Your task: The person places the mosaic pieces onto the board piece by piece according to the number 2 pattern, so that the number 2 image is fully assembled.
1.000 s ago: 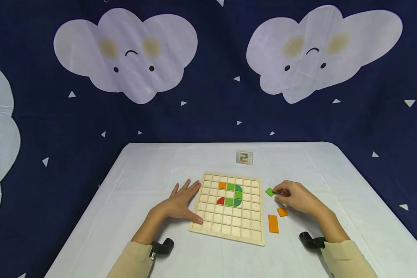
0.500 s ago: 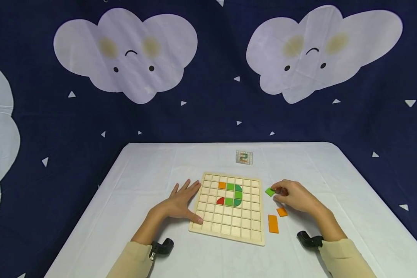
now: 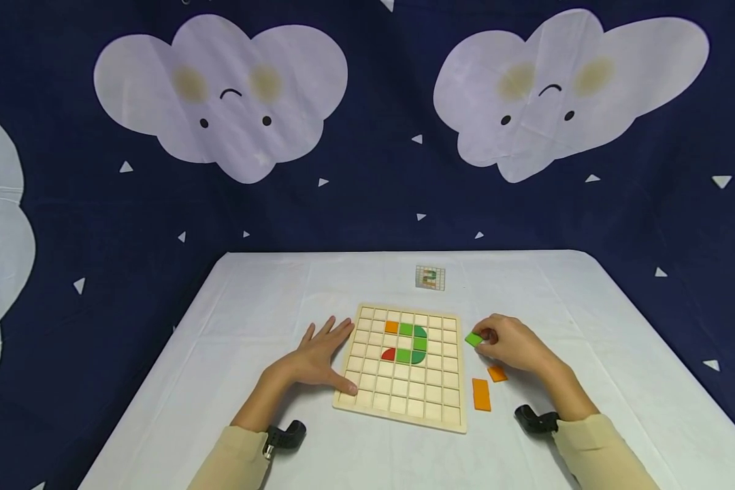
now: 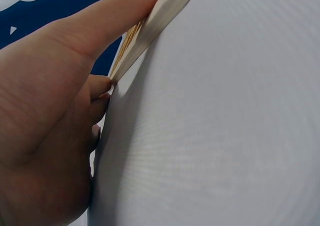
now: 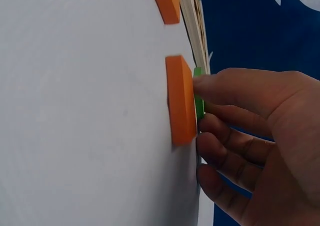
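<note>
The wooden grid board (image 3: 425, 410) lies flat on the table. My left hand (image 3: 309, 362) is spread along its left side, fingertips at the upper edge and thumb on the lower left. Beside the board's right edge, my right hand (image 3: 514, 342) pinches a green square tile (image 3: 473, 339) between thumb and fingers. In the right wrist view the thumb lies against this green tile (image 5: 198, 100), partly hidden behind an orange tile (image 5: 181, 100). Set in the grid are an orange square (image 3: 391, 327), several green squares (image 3: 407, 329), dark green quarter-rounds (image 3: 418, 356) and a red quarter-round (image 3: 388, 354).
An orange square tile (image 3: 497, 373) and a longer orange rectangle (image 3: 481, 395) lie right of the board, below the right hand. Behind the board is a small pattern card (image 3: 431, 278). A dark blue curtain (image 3: 367, 211) with clouds hangs beyond the white table (image 3: 269, 286).
My right hand has shifted slightly left toward the board, and the green tile has moved a little left with it. The left hand and board stay where they were.
</note>
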`<act>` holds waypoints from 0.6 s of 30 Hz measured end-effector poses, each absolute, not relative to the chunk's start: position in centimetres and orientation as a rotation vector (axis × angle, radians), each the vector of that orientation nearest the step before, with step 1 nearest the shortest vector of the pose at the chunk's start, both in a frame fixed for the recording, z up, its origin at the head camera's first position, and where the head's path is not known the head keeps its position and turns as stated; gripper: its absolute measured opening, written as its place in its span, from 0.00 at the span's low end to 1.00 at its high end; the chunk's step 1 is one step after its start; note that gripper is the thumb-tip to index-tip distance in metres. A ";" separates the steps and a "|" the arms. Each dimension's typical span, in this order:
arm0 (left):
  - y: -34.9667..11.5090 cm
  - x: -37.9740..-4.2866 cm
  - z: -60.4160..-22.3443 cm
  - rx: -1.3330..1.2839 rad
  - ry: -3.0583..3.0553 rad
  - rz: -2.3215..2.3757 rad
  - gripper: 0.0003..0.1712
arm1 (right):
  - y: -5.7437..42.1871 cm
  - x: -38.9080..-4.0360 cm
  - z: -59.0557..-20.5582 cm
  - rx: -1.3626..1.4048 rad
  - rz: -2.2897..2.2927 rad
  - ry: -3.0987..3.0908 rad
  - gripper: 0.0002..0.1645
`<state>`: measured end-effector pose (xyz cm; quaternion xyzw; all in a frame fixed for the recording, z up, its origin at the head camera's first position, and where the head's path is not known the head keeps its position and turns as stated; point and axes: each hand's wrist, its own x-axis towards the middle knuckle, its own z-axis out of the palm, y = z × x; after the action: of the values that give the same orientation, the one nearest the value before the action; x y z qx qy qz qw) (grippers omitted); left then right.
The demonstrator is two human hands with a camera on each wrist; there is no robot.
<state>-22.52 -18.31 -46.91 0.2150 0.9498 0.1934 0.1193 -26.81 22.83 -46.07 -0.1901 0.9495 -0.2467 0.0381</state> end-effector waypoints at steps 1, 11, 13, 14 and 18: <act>-18.3 -22.5 -46.9 0.629 2.777 0.566 0.78 | 22.7 -26.8 -46.0 -0.577 -0.754 2.912 0.15; -18.2 -22.4 -46.8 0.634 2.766 0.574 0.78 | 22.2 -26.8 -45.9 -0.549 -0.737 2.907 0.17; -18.3 -22.4 -46.8 0.635 2.772 0.569 0.78 | 22.1 -26.9 -46.0 -0.563 -0.746 2.910 0.17; -18.3 -22.4 -46.8 0.634 2.772 0.570 0.78 | 22.0 -26.9 -46.0 -0.570 -0.748 2.911 0.16; -18.3 -22.5 -46.8 0.631 2.769 0.571 0.78 | 21.9 -26.9 -45.9 -0.580 -0.761 2.911 0.16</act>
<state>-22.45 -18.35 -46.75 0.2163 0.9488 0.1955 0.1218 -26.93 21.87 -45.89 -0.1891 0.9493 -0.2481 0.0388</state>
